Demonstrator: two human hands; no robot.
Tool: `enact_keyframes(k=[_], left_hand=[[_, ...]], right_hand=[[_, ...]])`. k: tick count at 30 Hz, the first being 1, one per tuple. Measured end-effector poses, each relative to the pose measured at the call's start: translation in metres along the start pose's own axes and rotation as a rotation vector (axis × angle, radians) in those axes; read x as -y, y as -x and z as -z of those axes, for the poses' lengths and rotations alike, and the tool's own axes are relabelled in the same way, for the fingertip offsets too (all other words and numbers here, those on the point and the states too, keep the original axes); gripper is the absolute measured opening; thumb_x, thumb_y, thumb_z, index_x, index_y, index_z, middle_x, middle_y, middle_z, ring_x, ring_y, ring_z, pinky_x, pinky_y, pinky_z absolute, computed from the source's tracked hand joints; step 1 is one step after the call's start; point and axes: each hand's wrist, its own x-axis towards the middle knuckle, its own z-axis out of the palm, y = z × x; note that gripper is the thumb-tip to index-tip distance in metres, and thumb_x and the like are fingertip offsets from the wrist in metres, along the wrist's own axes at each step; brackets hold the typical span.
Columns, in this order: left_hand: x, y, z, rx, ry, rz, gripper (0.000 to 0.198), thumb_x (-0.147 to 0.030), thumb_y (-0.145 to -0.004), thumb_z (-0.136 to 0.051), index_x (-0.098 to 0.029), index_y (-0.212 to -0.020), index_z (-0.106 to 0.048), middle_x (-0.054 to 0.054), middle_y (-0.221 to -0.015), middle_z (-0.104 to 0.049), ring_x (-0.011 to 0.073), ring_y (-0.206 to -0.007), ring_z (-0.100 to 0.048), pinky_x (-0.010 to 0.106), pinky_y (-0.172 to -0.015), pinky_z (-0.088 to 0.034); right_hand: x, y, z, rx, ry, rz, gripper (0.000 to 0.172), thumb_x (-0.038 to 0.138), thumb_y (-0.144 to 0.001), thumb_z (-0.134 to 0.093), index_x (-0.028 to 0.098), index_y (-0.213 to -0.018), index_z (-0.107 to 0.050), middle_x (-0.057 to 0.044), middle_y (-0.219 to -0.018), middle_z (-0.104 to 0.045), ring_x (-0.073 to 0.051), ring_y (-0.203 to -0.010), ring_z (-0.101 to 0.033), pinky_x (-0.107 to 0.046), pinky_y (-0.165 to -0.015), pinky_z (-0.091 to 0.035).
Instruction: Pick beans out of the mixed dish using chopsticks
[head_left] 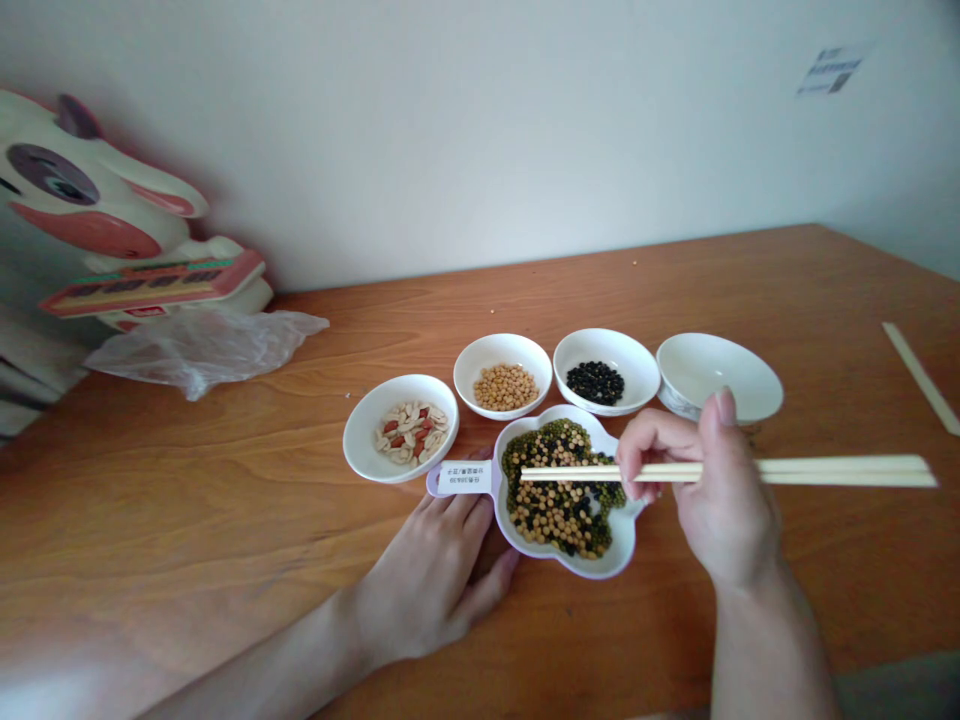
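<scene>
A white, scalloped dish [621,532] with a lilac rim and a labelled handle holds mixed green, black and tan beans. My left hand [431,575] rests low on the table and holds this dish at its handle; the fingertips are hidden beneath the handle, and the thumb lies close to the rim. Closed around a pair of pale chopsticks [840,470], my right hand [720,490] is over the dish's right side. The chopsticks lie nearly level, tips together above the beans at the dish's left; whether a bean is between them cannot be made out.
Behind the dish stand white bowls: one with peanuts [412,432], one with tan beans [506,386], one with black beans [595,382], and an empty bowl [720,375]. A cow-shaped toy [112,200] and a plastic bag [210,345] are left; a pale strip [921,378] lies right.
</scene>
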Motion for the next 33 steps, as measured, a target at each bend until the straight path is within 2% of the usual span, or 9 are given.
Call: enact_keyframes(k=[4,8,14,20,26,33], left_hand=[[0.0,0.0,0.0,0.014,-0.001,0.006,0.024,-0.034,-0.106,-0.057,-0.017,-0.123,-0.062,0.016,-0.126,-0.069,0.0345,-0.113,-0.067,0.057,-0.102,-0.058],[0.001,0.0,0.0,0.002,-0.005,-0.003,0.027,-0.035,-0.105,-0.058,-0.017,-0.126,-0.061,0.016,-0.13,-0.068,0.0353,-0.117,-0.066,0.058,-0.106,-0.057],[0.0,0.0,0.001,0.005,-0.004,-0.007,0.023,-0.033,-0.105,-0.058,-0.018,-0.122,-0.062,0.014,-0.124,-0.069,0.0338,-0.111,-0.067,0.056,-0.101,-0.059],[0.0,0.0,0.001,-0.002,-0.009,-0.004,0.025,-0.035,-0.105,-0.058,-0.019,-0.123,-0.062,0.015,-0.126,-0.07,0.0342,-0.113,-0.068,0.055,-0.102,-0.058],[-0.001,0.0,0.002,0.006,-0.013,-0.007,0.027,-0.035,-0.106,-0.057,-0.018,-0.126,-0.061,0.016,-0.127,-0.069,0.0347,-0.114,-0.067,0.056,-0.103,-0.058],[-0.001,0.0,0.001,-0.003,-0.013,-0.012,0.026,-0.034,-0.105,-0.058,-0.018,-0.125,-0.061,0.015,-0.126,-0.07,0.0342,-0.112,-0.068,0.056,-0.102,-0.058]], right_hand=[[0.009,0.004,0.01,0.102,-0.028,-0.162,0.091,0.09,-0.098,-0.019,0.021,-0.058,-0.064,-0.004,-0.052,-0.057,-0.014,-0.05,-0.049,-0.028,-0.05,-0.038],[0.008,0.006,0.017,0.107,0.027,-0.217,0.091,0.09,-0.097,-0.018,0.021,-0.052,-0.058,-0.003,-0.047,-0.05,-0.013,-0.046,-0.045,-0.029,-0.048,-0.032],[0.003,0.006,0.014,0.113,0.073,-0.237,0.089,0.086,-0.101,-0.016,0.021,-0.053,-0.057,-0.002,-0.045,-0.047,-0.012,-0.046,-0.043,-0.029,-0.049,-0.029],[-0.003,0.001,0.009,0.255,0.05,-0.215,0.09,0.087,-0.1,-0.016,0.021,-0.06,-0.062,-0.002,-0.049,-0.053,-0.013,-0.047,-0.046,-0.028,-0.048,-0.032],[0.001,0.004,-0.001,0.195,0.083,-0.19,0.082,0.079,-0.106,-0.021,0.021,-0.065,-0.064,-0.001,-0.058,-0.06,-0.013,-0.056,-0.053,-0.027,-0.056,-0.039],[0.003,0.005,0.004,0.195,0.015,-0.206,0.089,0.085,-0.101,-0.012,0.022,-0.063,-0.062,-0.001,-0.055,-0.056,-0.013,-0.054,-0.048,-0.028,-0.055,-0.038]])
